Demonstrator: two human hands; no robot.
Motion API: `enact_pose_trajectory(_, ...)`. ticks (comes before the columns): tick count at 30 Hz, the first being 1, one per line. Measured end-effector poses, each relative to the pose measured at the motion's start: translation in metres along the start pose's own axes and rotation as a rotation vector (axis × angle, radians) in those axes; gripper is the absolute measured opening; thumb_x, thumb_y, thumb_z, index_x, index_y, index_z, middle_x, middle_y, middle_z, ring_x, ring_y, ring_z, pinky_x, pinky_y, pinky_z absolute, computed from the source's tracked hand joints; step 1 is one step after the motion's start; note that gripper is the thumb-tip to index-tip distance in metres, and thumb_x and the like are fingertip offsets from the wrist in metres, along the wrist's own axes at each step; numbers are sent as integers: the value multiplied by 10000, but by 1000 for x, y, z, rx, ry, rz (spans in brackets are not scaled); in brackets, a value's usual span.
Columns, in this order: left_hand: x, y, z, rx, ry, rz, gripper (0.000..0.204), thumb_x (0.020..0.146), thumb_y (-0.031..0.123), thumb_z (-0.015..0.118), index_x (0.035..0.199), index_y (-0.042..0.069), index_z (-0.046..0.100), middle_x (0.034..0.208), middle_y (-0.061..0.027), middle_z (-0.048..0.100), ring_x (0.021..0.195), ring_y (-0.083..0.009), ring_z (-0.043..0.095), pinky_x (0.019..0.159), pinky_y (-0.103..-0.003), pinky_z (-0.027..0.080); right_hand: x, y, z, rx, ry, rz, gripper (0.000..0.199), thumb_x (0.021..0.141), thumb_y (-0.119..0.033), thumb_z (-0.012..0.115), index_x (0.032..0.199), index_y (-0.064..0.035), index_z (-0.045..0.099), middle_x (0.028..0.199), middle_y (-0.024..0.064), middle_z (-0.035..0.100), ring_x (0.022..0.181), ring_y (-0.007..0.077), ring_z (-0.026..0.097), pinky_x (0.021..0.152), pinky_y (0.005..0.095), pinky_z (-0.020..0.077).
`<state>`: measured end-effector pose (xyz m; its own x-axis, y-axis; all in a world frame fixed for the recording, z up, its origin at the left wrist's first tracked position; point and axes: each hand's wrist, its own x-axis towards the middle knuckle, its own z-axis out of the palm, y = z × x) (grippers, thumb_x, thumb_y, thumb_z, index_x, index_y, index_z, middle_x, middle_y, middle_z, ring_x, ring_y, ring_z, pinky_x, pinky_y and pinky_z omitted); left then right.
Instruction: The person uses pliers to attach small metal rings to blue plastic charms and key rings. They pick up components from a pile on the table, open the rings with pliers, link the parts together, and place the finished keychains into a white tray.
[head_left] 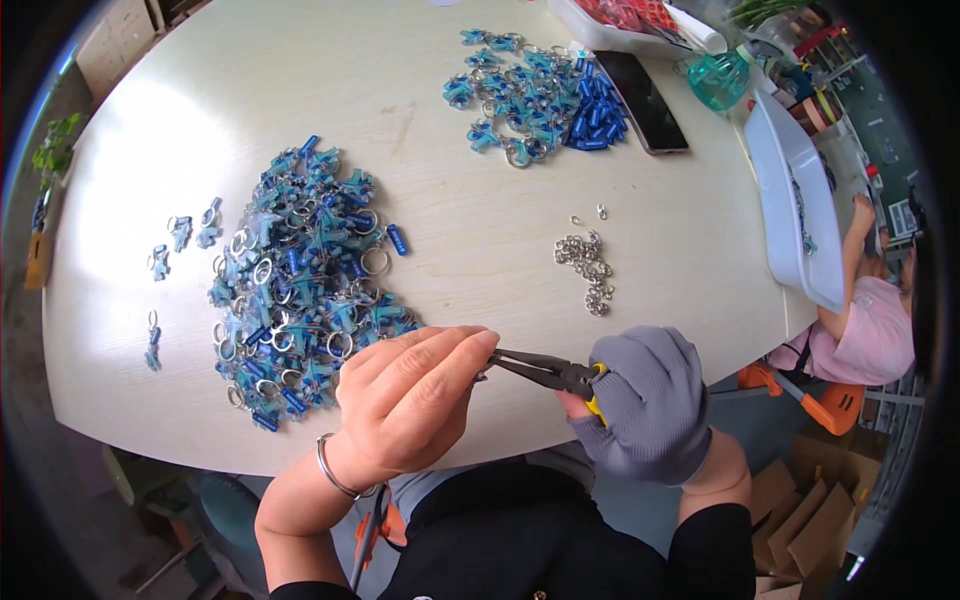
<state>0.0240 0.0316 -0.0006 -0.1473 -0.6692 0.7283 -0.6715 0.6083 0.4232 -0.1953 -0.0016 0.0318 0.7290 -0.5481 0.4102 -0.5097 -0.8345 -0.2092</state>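
Observation:
My right hand (650,400), in a grey fingerless-looking glove, grips needle-nose pliers (545,370) with dark jaws and yellow handles. The jaws point left and reach the fingertips of my left hand (415,400). That hand is bare, with a silver bracelet at the wrist. Its fingers are pinched together; what they hold at the jaw tips is mostly hidden behind them. Just beyond it lies a big heap of keychains (300,290) with teal charms, blue tags and silver rings. Ahead of the pliers is a small scatter of metal jump rings (585,262).
Farther off lie a second keychain pile (525,95), loose blue tags (600,115) and a dark phone (642,102). A white bin (775,170) stands at the right edge near a green bottle (716,84). A person in pink (868,335) is at far right.

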Motion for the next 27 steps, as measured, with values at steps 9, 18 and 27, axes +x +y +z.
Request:
enact_pose_trajectory(9, 1, -2, 5, 21, -21, -42, 327, 647, -79, 702, 965, -11, 669, 773, -109, 671, 585, -194, 644, 476, -262, 476, 11, 29, -3, -41, -74, -158, 223, 658, -127, 738, 737, -3, 571, 848, 115, 540, 759, 291, 520, 641, 411, 423)
enact_pose_trajectory(18, 2, 6, 5, -145, -10, -346, 229, 705, -46, 741, 919, 1, 674, 733, -112, 671, 552, -199, 627, 478, -249, 468, 15, 31, -3, 392, -87, 59, 259, 672, -79, 783, 717, 10, 544, 875, 156, 569, 681, 268, 536, 585, 340, 431)
enact_pose_trajectory(27, 10, -8, -1, -24, 8, -487, 177, 766, -25, 704, 937, 0, 663, 784, -140, 660, 655, -275, 650, 580, -300, 497, -3, 53, 11, 632, 148, 369, 220, 762, -73, 734, 702, 46, 559, 890, 186, 587, 726, 224, 558, 630, 305, 441)
